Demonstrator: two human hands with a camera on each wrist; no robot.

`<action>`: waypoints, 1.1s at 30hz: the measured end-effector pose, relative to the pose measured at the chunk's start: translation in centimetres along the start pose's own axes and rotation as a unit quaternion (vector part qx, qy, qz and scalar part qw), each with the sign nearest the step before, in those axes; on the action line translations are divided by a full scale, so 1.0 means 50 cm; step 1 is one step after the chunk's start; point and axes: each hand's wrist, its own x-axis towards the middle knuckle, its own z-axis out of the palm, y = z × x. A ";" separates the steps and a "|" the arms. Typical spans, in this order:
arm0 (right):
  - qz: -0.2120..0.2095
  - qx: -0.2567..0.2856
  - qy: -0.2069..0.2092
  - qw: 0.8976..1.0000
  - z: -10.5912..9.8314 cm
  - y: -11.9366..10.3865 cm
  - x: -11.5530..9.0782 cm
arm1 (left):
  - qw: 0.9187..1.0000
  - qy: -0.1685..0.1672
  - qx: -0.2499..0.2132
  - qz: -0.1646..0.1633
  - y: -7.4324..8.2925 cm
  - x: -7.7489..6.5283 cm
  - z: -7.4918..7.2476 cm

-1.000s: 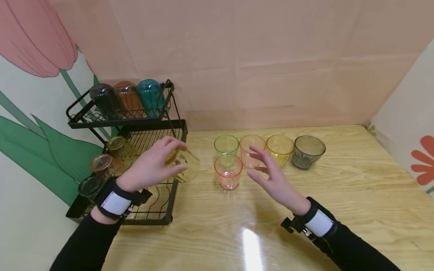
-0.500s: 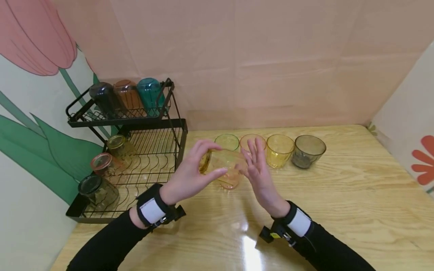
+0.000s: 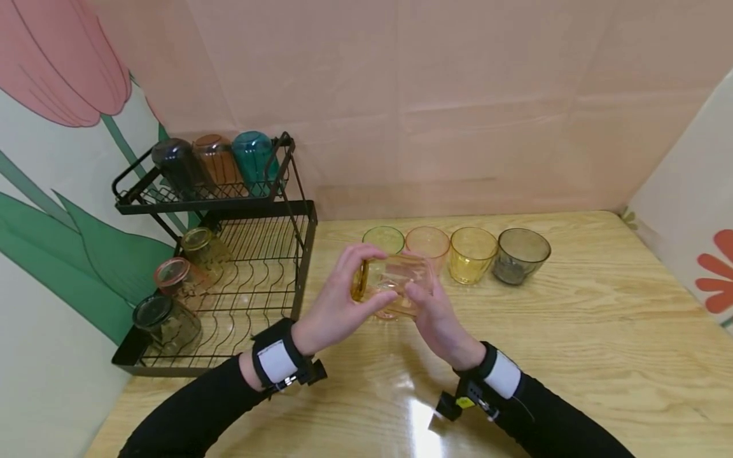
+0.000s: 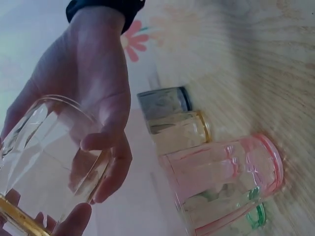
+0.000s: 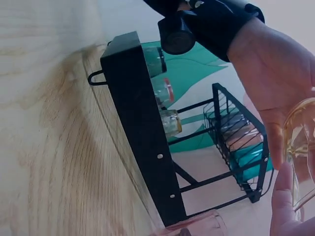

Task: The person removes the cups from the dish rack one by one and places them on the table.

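Note:
A clear amber drinking glass [image 3: 395,275] lies sideways in the air, held between both hands. My left hand [image 3: 338,306] grips its thick base end, thumb on the near side. On the right, the rim end is gripped by my right hand [image 3: 443,324], its thumb on the near wall and the fingers mostly hidden behind. In the left wrist view, the fingers of both hands show through the glass wall. Below and behind it an upright pink glass [image 4: 221,169] stands on the table, largely covered in the head view.
Along the back stand a green glass [image 3: 382,238], a pink one [image 3: 428,240], a yellow one [image 3: 472,257] and a grey one [image 3: 521,254]. A black two-tier rack [image 3: 303,267] at left holds upside-down glasses above, such as a teal one [image 3: 254,159], and tilted glasses below.
My left hand has carried the amber glass from the rack's right edge toward the table's middle. My right hand has moved left, from open-fingered to gripping the rim end.

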 end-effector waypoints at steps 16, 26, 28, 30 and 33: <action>-0.054 -0.300 -0.105 0.947 -0.095 -0.052 0.013 | 0.986 -0.128 0.105 0.024 -0.035 -0.037 -0.059; -0.053 -0.595 -0.100 0.796 -0.151 -0.137 0.031 | 0.978 -0.091 0.182 -0.052 -0.052 -0.076 -0.136; -0.042 -0.637 -0.106 0.762 -0.153 -0.141 0.032 | 0.976 -0.082 0.191 -0.060 -0.055 -0.083 -0.149; -0.024 -0.668 -0.115 0.735 -0.153 -0.140 0.033 | 0.975 -0.076 0.199 -0.063 -0.060 -0.090 -0.159; -0.003 -0.701 -0.135 0.700 -0.152 -0.130 0.034 | 0.973 -0.069 0.208 -0.067 -0.065 -0.098 -0.169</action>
